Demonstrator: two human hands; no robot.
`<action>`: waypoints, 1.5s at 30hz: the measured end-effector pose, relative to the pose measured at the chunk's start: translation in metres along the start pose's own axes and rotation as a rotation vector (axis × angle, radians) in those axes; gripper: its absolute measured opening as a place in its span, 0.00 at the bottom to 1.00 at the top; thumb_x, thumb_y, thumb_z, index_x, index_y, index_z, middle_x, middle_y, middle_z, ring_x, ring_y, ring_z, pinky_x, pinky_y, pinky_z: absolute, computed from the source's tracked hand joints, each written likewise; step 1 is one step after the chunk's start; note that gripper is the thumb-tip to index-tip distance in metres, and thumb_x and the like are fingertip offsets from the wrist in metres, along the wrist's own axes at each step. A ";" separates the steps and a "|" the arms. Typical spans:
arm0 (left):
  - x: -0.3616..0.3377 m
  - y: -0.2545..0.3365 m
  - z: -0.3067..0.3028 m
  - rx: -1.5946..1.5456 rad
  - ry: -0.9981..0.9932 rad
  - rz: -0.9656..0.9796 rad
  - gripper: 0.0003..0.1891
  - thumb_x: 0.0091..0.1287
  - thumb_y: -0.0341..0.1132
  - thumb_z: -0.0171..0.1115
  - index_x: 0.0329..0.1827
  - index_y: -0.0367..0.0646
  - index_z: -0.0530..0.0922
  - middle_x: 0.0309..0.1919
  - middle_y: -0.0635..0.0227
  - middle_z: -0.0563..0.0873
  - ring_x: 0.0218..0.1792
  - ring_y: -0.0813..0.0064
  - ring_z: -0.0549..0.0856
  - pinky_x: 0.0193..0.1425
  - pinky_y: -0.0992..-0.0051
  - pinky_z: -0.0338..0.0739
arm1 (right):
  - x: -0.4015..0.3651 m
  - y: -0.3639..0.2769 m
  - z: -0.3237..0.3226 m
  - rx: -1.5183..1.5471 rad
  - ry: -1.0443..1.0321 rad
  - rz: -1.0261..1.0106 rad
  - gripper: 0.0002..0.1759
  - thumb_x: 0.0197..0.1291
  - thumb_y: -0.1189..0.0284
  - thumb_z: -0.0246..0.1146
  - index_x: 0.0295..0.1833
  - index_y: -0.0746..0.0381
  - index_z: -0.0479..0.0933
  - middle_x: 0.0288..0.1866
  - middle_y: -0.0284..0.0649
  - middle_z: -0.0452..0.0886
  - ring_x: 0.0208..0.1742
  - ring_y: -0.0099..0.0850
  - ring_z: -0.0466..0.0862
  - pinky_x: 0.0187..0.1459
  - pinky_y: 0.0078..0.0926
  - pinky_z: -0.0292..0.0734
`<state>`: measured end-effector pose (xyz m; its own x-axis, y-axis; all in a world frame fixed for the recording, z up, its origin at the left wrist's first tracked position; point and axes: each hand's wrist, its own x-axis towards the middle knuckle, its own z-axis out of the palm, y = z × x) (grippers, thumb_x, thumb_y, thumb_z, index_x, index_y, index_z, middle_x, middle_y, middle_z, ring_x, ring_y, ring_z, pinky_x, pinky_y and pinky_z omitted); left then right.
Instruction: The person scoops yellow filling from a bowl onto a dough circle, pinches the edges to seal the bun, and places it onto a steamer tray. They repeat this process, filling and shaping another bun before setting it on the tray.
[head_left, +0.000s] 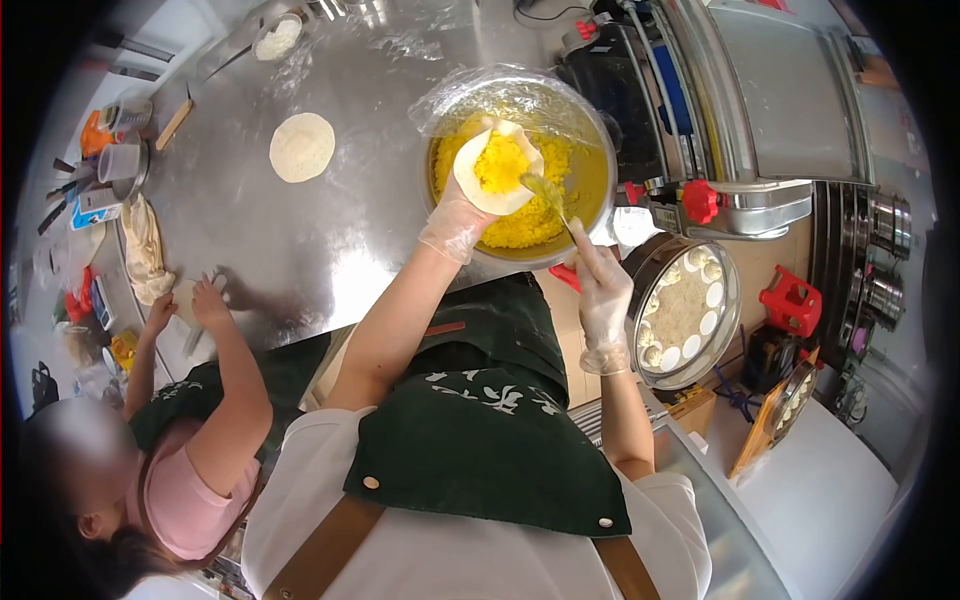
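My left hand [457, 224], in a clear plastic glove, cups a round dough wrapper [469, 172] above a large metal bowl [607, 165]. Crumbly yellow filling [499, 165] is heaped in the middle of that wrapper. More yellow filling [522, 231] lies in the bowl, whose far side is partly covered by clear plastic wrap [490, 97]. Also gloved, my right hand [604, 295] is closed on the handle of a filling spatula [545, 191]. Its smeared blade meets the wrapper's right edge. The fingers beneath the wrapper are mostly hidden.
Another flat dough round [302, 147] lies on the steel table [235, 210]. On the right, a round steamer tray [735, 325] holds several buns around its edge. A machine with red knobs [700, 202] stands beyond the bowl. A co-worker [205, 470] works at left.
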<state>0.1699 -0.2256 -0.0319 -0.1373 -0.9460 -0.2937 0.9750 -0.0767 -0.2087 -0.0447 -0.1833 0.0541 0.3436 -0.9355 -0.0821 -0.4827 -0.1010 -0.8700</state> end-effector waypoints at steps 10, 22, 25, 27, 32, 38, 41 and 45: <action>-0.001 -0.009 -0.006 0.096 0.077 0.071 0.15 0.75 0.47 0.60 0.51 0.45 0.82 0.46 0.62 0.88 0.49 0.65 0.86 0.54 0.63 0.84 | 0.017 -0.009 0.030 0.317 -0.021 0.349 0.21 0.67 0.82 0.58 0.64 0.63 0.81 0.35 0.33 0.82 0.39 0.19 0.78 0.50 0.17 0.73; 0.002 -0.006 -0.006 0.077 -0.018 0.038 0.17 0.76 0.47 0.58 0.53 0.43 0.81 0.47 0.60 0.87 0.50 0.61 0.86 0.57 0.59 0.83 | 0.033 0.007 0.051 -0.781 0.206 -0.444 0.30 0.48 0.83 0.66 0.61 0.58 0.83 0.34 0.37 0.80 0.30 0.34 0.83 0.29 0.32 0.79; -0.002 -0.001 -0.012 0.049 0.028 0.119 0.16 0.76 0.45 0.57 0.55 0.42 0.80 0.48 0.59 0.87 0.52 0.61 0.86 0.59 0.59 0.83 | 0.031 0.007 0.047 -0.686 0.257 -0.394 0.32 0.48 0.84 0.64 0.63 0.59 0.82 0.34 0.37 0.81 0.30 0.35 0.84 0.29 0.31 0.80; -0.009 0.004 -0.013 0.148 0.101 0.269 0.14 0.73 0.44 0.62 0.51 0.43 0.82 0.45 0.60 0.88 0.50 0.63 0.86 0.56 0.61 0.85 | 0.042 0.013 0.044 -0.745 0.250 -0.287 0.31 0.51 0.83 0.62 0.64 0.59 0.80 0.34 0.40 0.81 0.31 0.37 0.85 0.29 0.32 0.80; -0.036 0.030 0.001 0.257 0.149 0.436 0.11 0.74 0.42 0.61 0.51 0.46 0.82 0.48 0.61 0.87 0.52 0.64 0.86 0.55 0.59 0.85 | 0.067 0.098 0.062 -0.752 0.040 -0.027 0.25 0.57 0.77 0.61 0.62 0.58 0.81 0.38 0.49 0.85 0.35 0.43 0.87 0.36 0.39 0.82; -0.053 0.043 0.006 0.079 0.026 0.336 0.16 0.76 0.41 0.58 0.61 0.42 0.76 0.53 0.60 0.85 0.54 0.62 0.86 0.57 0.60 0.85 | 0.093 0.128 0.120 -0.225 -0.174 0.400 0.22 0.63 0.78 0.59 0.62 0.58 0.83 0.35 0.42 0.88 0.28 0.28 0.81 0.30 0.27 0.74; -0.058 0.044 0.007 0.075 0.014 0.320 0.20 0.77 0.41 0.57 0.66 0.40 0.73 0.55 0.60 0.84 0.55 0.62 0.86 0.59 0.61 0.85 | 0.097 0.118 0.114 0.171 -0.256 0.556 0.23 0.63 0.78 0.60 0.64 0.63 0.81 0.32 0.35 0.84 0.22 0.18 0.71 0.24 0.19 0.64; -0.065 0.045 -0.005 0.400 0.107 0.409 0.28 0.71 0.43 0.66 0.70 0.42 0.69 0.60 0.60 0.81 0.60 0.61 0.82 0.63 0.60 0.81 | 0.091 0.068 0.085 0.606 -0.244 0.803 0.25 0.63 0.79 0.59 0.67 0.69 0.77 0.32 0.30 0.77 0.20 0.12 0.61 0.22 0.12 0.51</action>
<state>0.2214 -0.1658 -0.0267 0.2676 -0.8884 -0.3731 0.9399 0.1555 0.3039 0.0218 -0.2469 -0.0541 0.2858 -0.5508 -0.7842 -0.1788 0.7733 -0.6083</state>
